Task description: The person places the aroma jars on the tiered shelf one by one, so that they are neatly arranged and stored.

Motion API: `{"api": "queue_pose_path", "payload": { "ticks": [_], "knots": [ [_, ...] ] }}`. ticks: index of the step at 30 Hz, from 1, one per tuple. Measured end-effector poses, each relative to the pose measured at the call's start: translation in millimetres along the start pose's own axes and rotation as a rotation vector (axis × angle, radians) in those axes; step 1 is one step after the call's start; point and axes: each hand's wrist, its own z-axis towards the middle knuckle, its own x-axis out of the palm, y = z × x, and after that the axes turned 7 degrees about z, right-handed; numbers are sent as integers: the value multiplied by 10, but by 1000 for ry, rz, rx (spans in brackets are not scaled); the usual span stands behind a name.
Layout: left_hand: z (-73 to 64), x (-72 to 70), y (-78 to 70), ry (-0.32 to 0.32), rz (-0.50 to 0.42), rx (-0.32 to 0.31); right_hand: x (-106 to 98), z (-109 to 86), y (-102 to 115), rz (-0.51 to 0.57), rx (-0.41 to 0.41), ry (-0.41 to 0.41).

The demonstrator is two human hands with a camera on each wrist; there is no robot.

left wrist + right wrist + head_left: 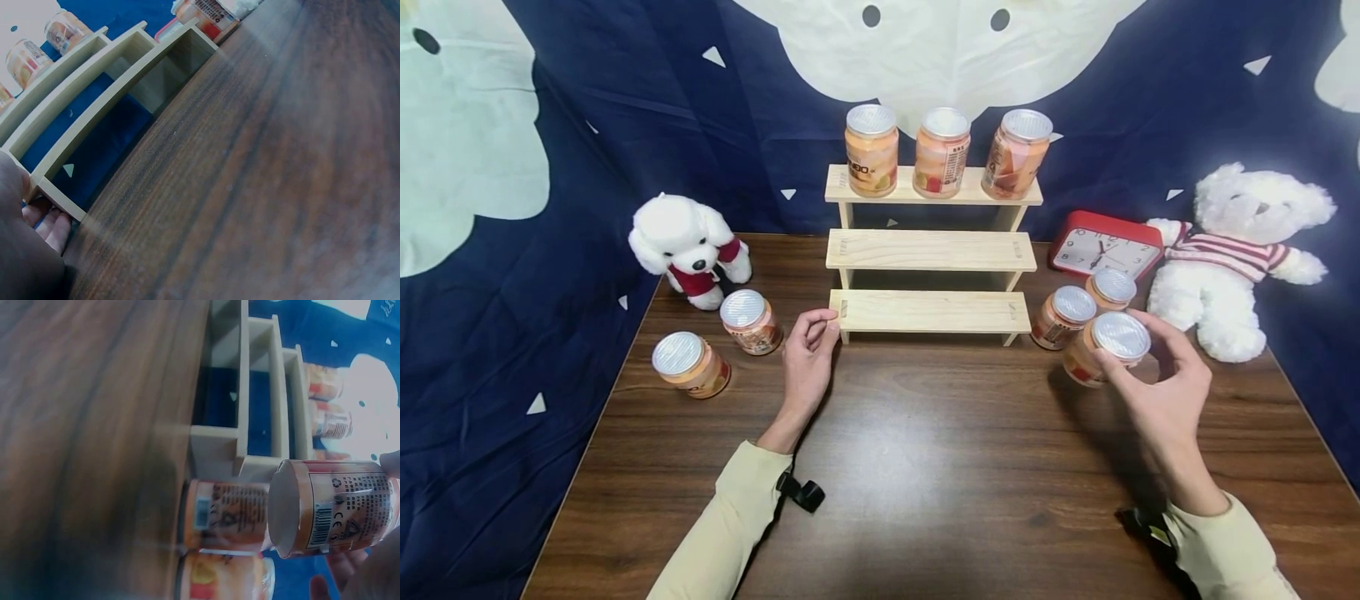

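Note:
In the head view a three-step wooden shelf (pixel 928 312) stands on the table. My left hand (pixel 807 367) grips the left end of its lowest step between thumb and fingers. My right hand (pixel 1176 400) holds an orange-labelled jar (pixel 1120 335) with a silver lid, thumb on one side and fingers on the other. Seen from the right wrist, that jar (pixel 347 509) is lifted off the table, its pale base showing. Two similar jars, a near one (pixel 1063 315) and a farther one (pixel 1111 288), stand right behind it, beside the shelf's right end.
Three jars (pixel 942 154) line the top step. Two more, a front one (pixel 692 367) and a rear one (pixel 751 321), stand left of the shelf, near a white toy dog (pixel 688 242). A red clock (pixel 1105 243) and a white teddy bear (pixel 1232 258) are at the right. Patterned blue cloth (pixel 700 125) hangs behind.

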Motion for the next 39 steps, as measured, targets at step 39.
{"api": "queue_pose_path", "payload": {
  "ticks": [39],
  "knots": [
    [122,-15,404,30,21,-38,1044,174,340,154,-16,244]
  ]
}}
